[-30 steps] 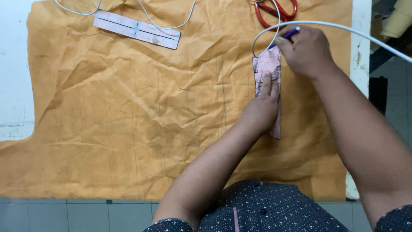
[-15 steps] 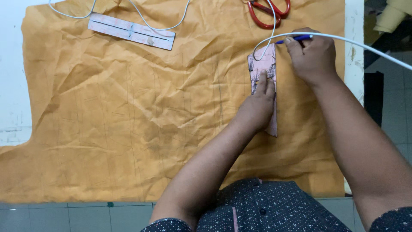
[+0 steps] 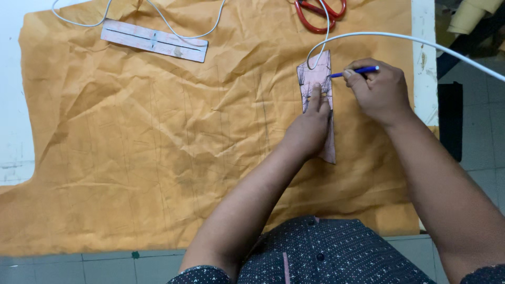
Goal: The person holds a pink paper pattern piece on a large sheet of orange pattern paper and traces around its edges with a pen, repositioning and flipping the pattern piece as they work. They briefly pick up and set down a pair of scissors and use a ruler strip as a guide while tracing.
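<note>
From my feed the biggest thing is the crumpled sheet of orange-brown paper (image 3: 158, 147), spread over nearly the whole white table (image 3: 13, 79), whose bare strip shows along the left edge. A white cable (image 3: 410, 39) loops across the far right corner of the sheet. Near the far edge lies a pink ruler (image 3: 153, 41), and at the far edge, right of centre, red scissors (image 3: 320, 10).

The narrow pink template (image 3: 315, 79) lies lengthwise near the paper's right edge. My left hand (image 3: 310, 129) lies flat on it, fingers stretched out and pressing down, gripping nothing. My right hand (image 3: 381, 94) is closed in a writing grip around a blue pen (image 3: 355, 71), its tip touching the template's right edge near the far end.

To trace well, I judge the pressing fingers should sit close to where the tip runs — the paper is creased, so the template could creep. Keeping the pen upright against the edge and drawing in one steady stroke should give a clean line — the cable lying over the top corner looks likely to snag.
</note>
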Tool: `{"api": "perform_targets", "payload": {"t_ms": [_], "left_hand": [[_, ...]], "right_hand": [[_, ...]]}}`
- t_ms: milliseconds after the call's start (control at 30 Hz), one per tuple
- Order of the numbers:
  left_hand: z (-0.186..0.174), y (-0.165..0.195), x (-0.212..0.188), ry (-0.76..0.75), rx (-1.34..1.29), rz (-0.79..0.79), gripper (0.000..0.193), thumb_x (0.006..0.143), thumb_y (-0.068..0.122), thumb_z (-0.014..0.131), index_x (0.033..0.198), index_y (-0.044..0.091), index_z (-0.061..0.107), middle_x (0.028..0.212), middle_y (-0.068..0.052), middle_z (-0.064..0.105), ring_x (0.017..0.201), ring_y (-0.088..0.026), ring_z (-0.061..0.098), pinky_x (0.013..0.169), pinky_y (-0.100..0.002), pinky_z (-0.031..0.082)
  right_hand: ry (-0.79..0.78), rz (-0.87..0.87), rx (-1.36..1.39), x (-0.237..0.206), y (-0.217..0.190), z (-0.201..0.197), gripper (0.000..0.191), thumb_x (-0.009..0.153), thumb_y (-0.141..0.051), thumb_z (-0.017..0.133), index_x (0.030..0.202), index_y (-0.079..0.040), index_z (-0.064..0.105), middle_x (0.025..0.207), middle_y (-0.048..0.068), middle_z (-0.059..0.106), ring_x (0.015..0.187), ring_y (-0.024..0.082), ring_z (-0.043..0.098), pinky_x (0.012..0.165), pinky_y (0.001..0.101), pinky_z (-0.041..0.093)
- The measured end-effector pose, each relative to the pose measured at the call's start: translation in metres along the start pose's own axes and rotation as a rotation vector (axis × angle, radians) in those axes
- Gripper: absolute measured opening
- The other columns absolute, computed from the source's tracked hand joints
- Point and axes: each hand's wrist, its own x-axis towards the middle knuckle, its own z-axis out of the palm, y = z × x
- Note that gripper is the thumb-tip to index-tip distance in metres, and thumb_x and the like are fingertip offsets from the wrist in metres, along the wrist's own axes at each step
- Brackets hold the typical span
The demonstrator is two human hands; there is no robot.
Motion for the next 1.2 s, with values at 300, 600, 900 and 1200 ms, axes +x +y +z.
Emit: {"api": "perform_targets", "payload": {"t_ms": [300, 600, 900, 1200], "left_hand": [[0.002, -0.004, 0.000, 0.029, -0.057, 0.010, 0.032, 0.093, 0.007, 0.049, 0.124, 0.000, 0.048, 0.167, -0.029, 0.010, 0.108, -0.048, 0.066, 0.087, -0.054, 0.055], [-0.002, -0.006, -0.005, 0.019, -0.024, 0.125, 0.061, 0.085, 0.007, 0.061, 0.140, -0.008, 0.039, 0.161, -0.040, 0.008, 0.112, -0.049, 0.064, 0.090, -0.050, 0.056], [-0.004, -0.004, -0.008, -0.058, -0.039, 0.060, 0.070, 0.080, 0.004, 0.065, 0.142, -0.006, 0.035, 0.163, -0.036, 0.005, 0.116, -0.048, 0.061, 0.094, -0.048, 0.053], [0.007, -0.015, -0.002, -0.057, -0.035, 0.110, 0.045, 0.089, 0.000, 0.057, 0.131, -0.005, 0.043, 0.164, -0.040, 0.005, 0.122, -0.049, 0.059, 0.099, -0.050, 0.052]], "right_hand": [[-0.052, 0.052, -0.072, -0.060, -0.015, -0.011, 0.018, 0.099, -0.017, 0.075, 0.106, -0.001, 0.073, 0.093, 0.013, 0.074, 0.081, 0.020, 0.071, 0.074, 0.0316, 0.055], [-0.032, 0.147, 0.031, -0.076, -0.016, -0.014, 0.018, 0.101, -0.017, 0.073, 0.109, -0.001, 0.073, 0.098, 0.014, 0.075, 0.086, 0.021, 0.073, 0.078, 0.0321, 0.056], [-0.079, 0.090, -0.056, -0.152, -0.033, -0.020, 0.013, 0.097, -0.013, 0.072, 0.103, -0.001, 0.071, 0.096, 0.013, 0.074, 0.084, 0.021, 0.073, 0.074, 0.0320, 0.058], [-0.106, 0.062, -0.051, -0.189, -0.031, -0.022, 0.012, 0.095, -0.011, 0.072, 0.103, -0.003, 0.070, 0.097, 0.012, 0.074, 0.088, 0.022, 0.074, 0.077, 0.0331, 0.059]]}}
